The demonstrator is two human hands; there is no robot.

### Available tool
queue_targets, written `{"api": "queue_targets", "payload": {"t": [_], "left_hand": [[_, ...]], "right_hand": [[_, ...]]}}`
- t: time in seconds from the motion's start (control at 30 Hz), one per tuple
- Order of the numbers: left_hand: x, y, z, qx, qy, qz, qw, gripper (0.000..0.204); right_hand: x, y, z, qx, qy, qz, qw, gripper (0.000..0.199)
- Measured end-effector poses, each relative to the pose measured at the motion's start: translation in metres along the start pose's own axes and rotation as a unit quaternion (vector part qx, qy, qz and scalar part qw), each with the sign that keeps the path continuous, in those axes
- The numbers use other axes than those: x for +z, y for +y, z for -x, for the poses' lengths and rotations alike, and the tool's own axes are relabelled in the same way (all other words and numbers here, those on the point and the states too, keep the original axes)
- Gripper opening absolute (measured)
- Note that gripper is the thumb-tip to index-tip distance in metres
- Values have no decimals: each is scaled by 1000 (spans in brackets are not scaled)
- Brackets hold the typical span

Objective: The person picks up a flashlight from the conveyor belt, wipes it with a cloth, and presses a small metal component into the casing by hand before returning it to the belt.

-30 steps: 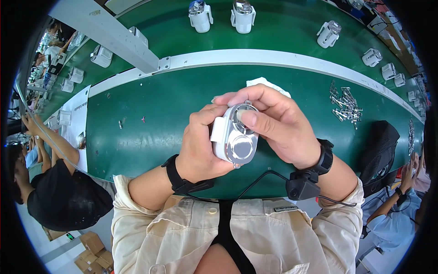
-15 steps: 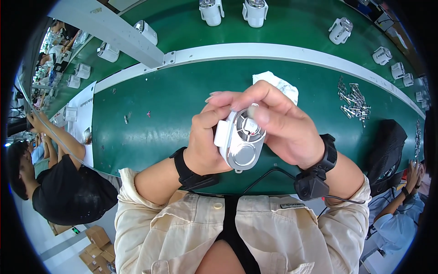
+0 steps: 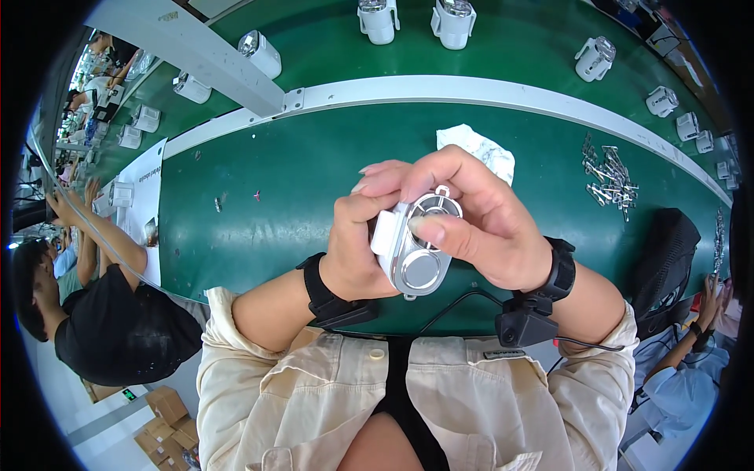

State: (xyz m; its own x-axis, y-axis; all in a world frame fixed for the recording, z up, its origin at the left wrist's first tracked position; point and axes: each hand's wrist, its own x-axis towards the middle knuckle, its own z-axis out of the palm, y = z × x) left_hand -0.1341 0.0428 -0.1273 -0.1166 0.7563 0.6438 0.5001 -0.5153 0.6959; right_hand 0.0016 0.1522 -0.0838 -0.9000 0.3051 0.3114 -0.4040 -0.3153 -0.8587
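Note:
A white device with a shiny silver face [image 3: 419, 269] is held in front of my chest, its face up. A flat round disc fills the near end of that face, and a round spoked opening lies at the far end. My left hand [image 3: 349, 243] wraps round its left side, beside a white block that sticks out. My right hand [image 3: 495, 228] curls over the far end, its thumb pressed on the spoked opening and partly hiding it. A small loop stands out at the far tip. Both wrists wear black straps; a small black camera [image 3: 525, 323] hangs at the right one.
Metal clips [image 3: 611, 182] lie heaped on the green table [image 3: 259, 157], right of a crumpled white sheet [image 3: 491, 153]. A black bag [image 3: 666, 255] rests at the right edge. Beyond a white rail [image 3: 440, 88], similar white devices [image 3: 454, 25] stand on a green belt. Co-workers sit on either side.
My right thumb has moved left and nearer, onto the spoked opening. The small loop at the device's far tip now shows. The white devices beyond the rail have shifted right.

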Motion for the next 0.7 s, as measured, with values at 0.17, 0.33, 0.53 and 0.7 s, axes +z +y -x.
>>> {"api": "queue_targets", "payload": {"t": [0.17, 0.33, 0.53, 0.7], "left_hand": [[-4, 0, -3, 22, 13, 0, 1000, 79], [-17, 10, -6, 25, 1, -17, 1000, 87], [-28, 12, -10, 71, -24, 16, 997, 89], [-26, 4, -6, 84, 17, 6, 996, 98]], "right_hand": [[9, -13, -4, 62, 43, -113, 991, 35], [32, -21, -7, 115, 81, -141, 980, 63], [39, -3, -6, -104, -18, 280, 954, 91], [48, -14, -14, -144, 17, 445, 884, 92]]}}
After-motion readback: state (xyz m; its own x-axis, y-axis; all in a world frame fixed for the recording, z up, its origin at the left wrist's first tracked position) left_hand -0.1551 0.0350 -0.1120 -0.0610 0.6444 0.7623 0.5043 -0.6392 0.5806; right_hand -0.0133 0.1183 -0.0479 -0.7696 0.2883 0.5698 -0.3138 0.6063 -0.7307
